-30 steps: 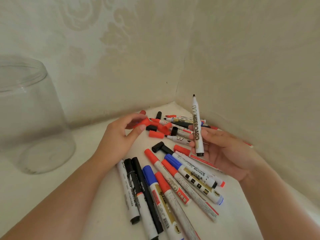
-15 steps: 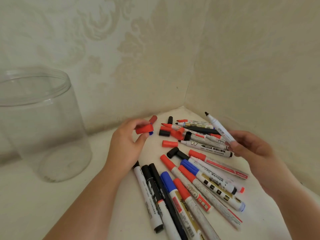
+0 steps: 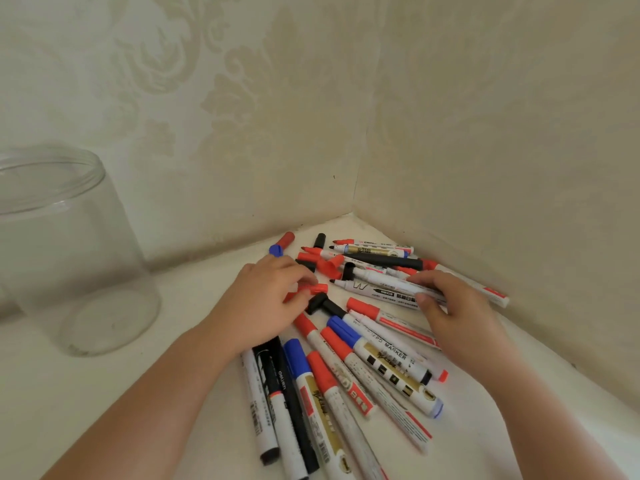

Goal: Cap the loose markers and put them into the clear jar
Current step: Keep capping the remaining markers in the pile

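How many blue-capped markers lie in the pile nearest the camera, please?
2. One white marker with a blue cap lies beside the black markers; the other lies right of it, among red-capped ones. More could be hidden under the left hand.

The clear jar (image 3: 69,251) stands upright, mouth open, well apart from the marker pile (image 3: 360,341), with bare white surface (image 3: 173,327) between them. Two walls (image 3: 485,133) meeting in a corner close off the pile's far and right sides. Loose caps (image 3: 325,265) clutter the far end.
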### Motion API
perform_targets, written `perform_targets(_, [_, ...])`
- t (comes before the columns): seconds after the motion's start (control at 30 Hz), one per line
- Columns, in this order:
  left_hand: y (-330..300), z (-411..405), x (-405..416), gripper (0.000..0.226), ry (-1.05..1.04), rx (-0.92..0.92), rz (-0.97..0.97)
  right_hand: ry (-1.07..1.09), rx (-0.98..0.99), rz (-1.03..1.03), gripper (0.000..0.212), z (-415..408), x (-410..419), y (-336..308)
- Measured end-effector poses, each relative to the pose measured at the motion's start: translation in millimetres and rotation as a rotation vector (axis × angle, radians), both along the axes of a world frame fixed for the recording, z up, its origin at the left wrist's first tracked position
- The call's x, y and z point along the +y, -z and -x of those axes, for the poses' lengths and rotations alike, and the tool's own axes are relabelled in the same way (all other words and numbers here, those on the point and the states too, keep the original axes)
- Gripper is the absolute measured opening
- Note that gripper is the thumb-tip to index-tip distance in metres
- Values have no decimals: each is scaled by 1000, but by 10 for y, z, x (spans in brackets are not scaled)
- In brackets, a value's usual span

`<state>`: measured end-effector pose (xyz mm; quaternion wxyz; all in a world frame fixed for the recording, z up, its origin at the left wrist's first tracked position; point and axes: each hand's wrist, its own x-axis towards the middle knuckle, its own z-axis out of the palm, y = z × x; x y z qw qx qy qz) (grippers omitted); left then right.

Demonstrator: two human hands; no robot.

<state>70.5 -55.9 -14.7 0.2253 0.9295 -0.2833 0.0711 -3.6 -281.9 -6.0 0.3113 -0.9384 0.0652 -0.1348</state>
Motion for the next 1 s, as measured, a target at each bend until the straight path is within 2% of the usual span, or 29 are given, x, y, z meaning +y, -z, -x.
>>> perform_targets(0.13, [-58,14,-182,30,32,-41,-210,2,-6,23,29,-3,2,-15])
perform_targets(0.2, [-49,-5,-225,32,2,-2,-237,1,-7,26,29,-2,-2,-23])
perform_targets(0.3, [-14,-12,-228,34,-7,8,-130,-3,-22,24,28,5,-11,-35])
perform_targets(0.47, [-11,-23,-8,34,-9,39,269,-48,-23,-8,27,13,23,-72])
perform_targets(0.53, [4,1,65,34,-2,31,358,-87,-44,-1,28,16,67,-72])
perform_targets(0.73, [96,79,83,33,1,-43,384,-221,-134,60,28,26,188,-38])
perform_targets(1.0, [172,43,119,25,23,-61,415,-221,-146,96,28,25,170,-8])
